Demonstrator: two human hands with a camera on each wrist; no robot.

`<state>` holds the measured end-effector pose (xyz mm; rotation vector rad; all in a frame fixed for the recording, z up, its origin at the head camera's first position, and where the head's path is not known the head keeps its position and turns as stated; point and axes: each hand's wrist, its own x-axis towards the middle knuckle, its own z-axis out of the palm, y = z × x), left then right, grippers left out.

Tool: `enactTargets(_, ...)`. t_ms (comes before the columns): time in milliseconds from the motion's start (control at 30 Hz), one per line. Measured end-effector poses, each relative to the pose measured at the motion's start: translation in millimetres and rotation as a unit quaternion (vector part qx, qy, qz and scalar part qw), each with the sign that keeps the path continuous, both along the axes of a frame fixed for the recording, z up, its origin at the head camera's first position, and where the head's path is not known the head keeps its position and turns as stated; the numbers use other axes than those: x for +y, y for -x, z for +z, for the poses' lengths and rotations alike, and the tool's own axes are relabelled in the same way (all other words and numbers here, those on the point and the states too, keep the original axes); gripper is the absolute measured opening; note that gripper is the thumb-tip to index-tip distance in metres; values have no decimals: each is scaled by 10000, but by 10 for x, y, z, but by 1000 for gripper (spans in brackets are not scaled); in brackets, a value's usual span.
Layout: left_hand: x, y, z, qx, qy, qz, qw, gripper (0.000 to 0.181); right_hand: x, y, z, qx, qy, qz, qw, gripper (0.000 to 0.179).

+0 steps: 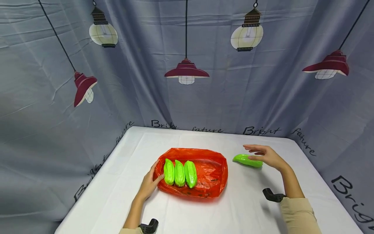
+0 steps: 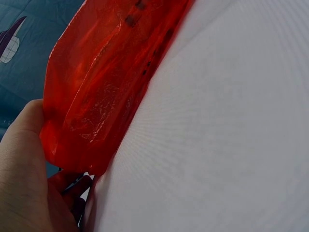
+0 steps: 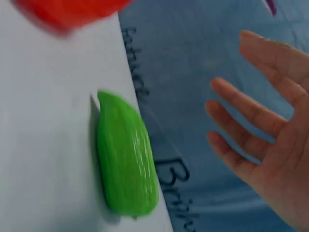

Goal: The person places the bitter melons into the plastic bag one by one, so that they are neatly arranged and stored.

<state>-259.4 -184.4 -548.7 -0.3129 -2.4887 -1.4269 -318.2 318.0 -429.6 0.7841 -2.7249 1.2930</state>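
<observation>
A red plastic bag (image 1: 211, 174) lies spread on the table with its mouth upward and its rim rolled outward. Three bright green, ridged, gourd-like vegetables (image 1: 179, 174) lie side by side in its left half. My left hand (image 1: 149, 183) holds the bag's left rim, thumb at the inner side and fingers outside; the left wrist view shows the thumb (image 2: 29, 121) against the red plastic. Over a fourth green vegetable (image 1: 243, 159), right of the bag, hovers my right hand (image 1: 268, 156). Its fingers are spread and apart from the vegetable (image 3: 126, 159) in the right wrist view.
A white cloth covers the table (image 1: 140, 139). Grey curtains (image 1: 204, 104) printed with lamps and lettering stand behind it and along both sides. Each wrist wears a black camera mount, such as the right one (image 1: 273, 195).
</observation>
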Motion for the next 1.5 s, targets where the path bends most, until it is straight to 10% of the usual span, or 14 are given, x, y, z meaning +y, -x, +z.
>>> enactTargets(433,2,18,-23,-18,76,-9,10000,67,579,466,22,-929,-177,577,9938,46)
enactTargets(767,-9,-7,-37,4,118,42,9999,66,556,621,-114,-2203,-554,1433,9633,47)
enactTargets(1500,-8,2,-33,63,78,76,9999,66,444,841,-456,-3158,-222,1455,9373,53)
